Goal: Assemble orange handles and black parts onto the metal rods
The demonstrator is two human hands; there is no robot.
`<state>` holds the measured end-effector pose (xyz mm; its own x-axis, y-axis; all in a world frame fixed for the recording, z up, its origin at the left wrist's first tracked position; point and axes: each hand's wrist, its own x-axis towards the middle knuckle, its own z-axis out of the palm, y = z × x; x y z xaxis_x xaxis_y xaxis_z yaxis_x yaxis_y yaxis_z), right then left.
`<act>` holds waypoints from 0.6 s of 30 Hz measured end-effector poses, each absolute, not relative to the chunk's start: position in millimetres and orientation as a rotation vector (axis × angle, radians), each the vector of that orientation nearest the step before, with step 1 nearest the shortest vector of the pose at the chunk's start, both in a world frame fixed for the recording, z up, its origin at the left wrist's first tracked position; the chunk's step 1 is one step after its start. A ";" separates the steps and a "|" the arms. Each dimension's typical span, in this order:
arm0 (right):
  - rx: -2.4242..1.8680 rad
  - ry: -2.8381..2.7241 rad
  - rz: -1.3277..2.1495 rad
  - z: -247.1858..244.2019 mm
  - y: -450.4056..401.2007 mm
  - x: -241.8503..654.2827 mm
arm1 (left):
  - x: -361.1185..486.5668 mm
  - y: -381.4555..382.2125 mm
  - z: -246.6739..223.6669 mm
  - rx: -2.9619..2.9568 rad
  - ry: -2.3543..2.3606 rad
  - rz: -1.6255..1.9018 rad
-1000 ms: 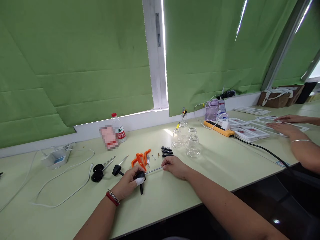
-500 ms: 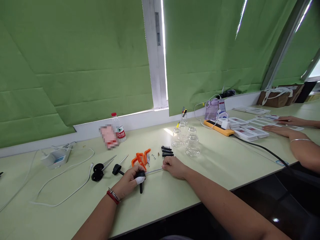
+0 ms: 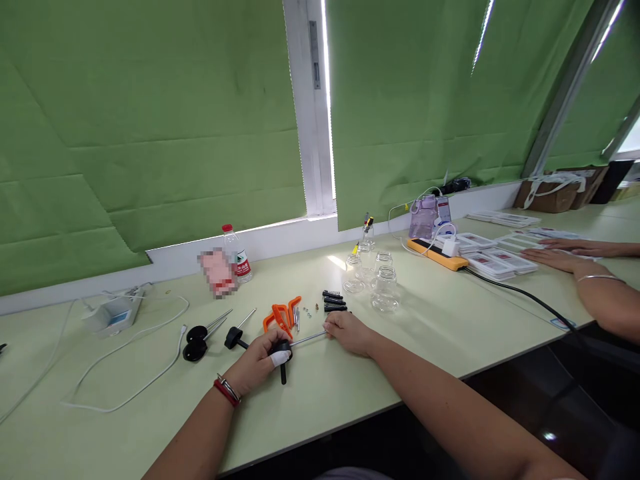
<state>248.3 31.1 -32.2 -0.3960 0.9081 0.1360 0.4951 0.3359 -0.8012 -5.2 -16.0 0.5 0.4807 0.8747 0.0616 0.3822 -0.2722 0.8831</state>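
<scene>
My left hand (image 3: 263, 357), white tape round its thumb, is closed on a black round cap (image 3: 283, 347) with a short black bar pointing toward the table's front edge. A thin metal rod (image 3: 307, 339) runs from this cap to the right. At the rod's far end, my right hand (image 3: 345, 332) has its fingers pinched together around the tip, which they hide. Just beyond my left hand lie orange bent handles (image 3: 281, 317) and several metal pins (image 3: 297, 319). Black cylinders with springs (image 3: 334, 302) lie behind my right hand, near tiny metal parts (image 3: 307, 312).
More black caps with rods (image 3: 196, 347) lie at left by a white cable (image 3: 180, 343). Several clear glass jars (image 3: 385, 293) stand beyond my right hand. A water bottle (image 3: 243, 263) stands at the back. Further right are an orange power strip (image 3: 440, 257) and another person's hands (image 3: 555, 259).
My hands keep their hold on the capped rod and have barely moved. The other person's hands at the right have shifted slightly left.
</scene>
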 end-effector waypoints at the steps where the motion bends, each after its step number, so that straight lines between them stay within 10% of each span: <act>1: -1.229 -2.018 0.922 -31.9 30.8 248.3 | -5.3 -15.9 0.6 1.860 1.053 0.712; 18: -1.214 -2.053 0.832 -27.7 28.9 246.6 | -7.8 -13.7 -3.6 1.854 1.058 0.709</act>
